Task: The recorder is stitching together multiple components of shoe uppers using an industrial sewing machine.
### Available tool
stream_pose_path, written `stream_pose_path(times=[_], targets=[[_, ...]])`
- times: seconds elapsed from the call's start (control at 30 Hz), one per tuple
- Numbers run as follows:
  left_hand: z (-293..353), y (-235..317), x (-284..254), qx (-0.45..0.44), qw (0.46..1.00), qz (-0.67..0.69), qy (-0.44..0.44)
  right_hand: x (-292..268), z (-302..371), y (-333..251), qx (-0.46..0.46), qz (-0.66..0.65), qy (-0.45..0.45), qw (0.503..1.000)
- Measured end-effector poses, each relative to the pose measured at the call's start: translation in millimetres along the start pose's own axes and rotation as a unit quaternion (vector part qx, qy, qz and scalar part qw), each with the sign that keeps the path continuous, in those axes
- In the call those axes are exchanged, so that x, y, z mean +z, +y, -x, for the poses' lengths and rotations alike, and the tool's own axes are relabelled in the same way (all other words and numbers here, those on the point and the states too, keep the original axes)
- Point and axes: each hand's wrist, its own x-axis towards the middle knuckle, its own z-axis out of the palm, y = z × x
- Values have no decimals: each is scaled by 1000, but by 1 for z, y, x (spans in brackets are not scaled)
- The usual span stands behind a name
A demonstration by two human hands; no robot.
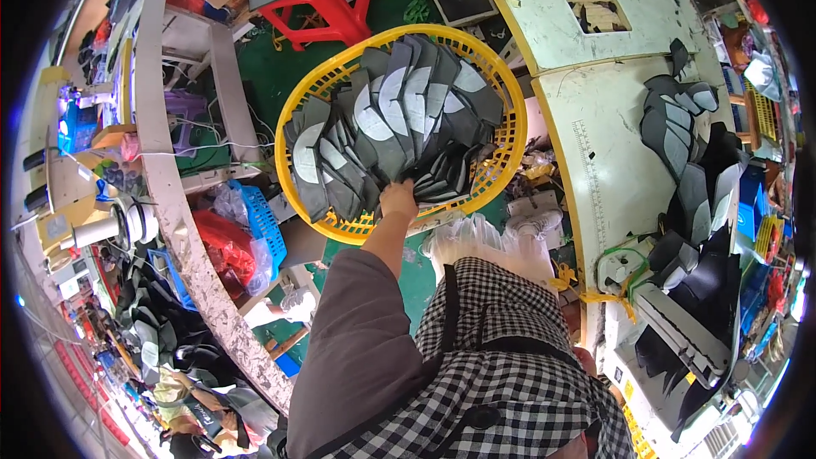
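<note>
- Dark grey pieces (408, 110) are fanning out beyond the left hand's fingers (407, 190), overlapping probably to save room.
- Those fingers are dipping among them; whether they're grasping any, I can't tell, nor can I make out the right hand's fingers.
- Around the left fingers, the yellow basket (513, 140) is keeping the stacks together.

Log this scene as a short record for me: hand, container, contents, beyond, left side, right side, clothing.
Hand: left hand at the basket's near edge, against the pieces; grip unclear
Container: oval yellow plastic basket with slotted sides
Contents: many flat dark grey pieces, some with pale faces, in overlapping rows
Beyond: red plastic stool
Left side: blue perforated plastic basket next to red plastic bag
Right side: pale yellow-edged worktable
Clothing: black-and-white checked apron
</note>
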Motion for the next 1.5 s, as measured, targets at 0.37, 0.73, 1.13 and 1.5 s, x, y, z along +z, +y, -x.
stream_pose_path(times=[0.37,0.73,1.13,1.5], targets=[[109,60,-172,248,967,58,-28,36,42,-192,-212,-22,-5,977],[190,114,-306,502,738,341,-297,30,105,-374,-584,152,-104,790],[245,187,-295,675,538,422,-275,-10,103,-332,-485,-187,-206,829],[291,240,-282,556,597,550,-178,-31,114,-270,-547,-150,123,814]])
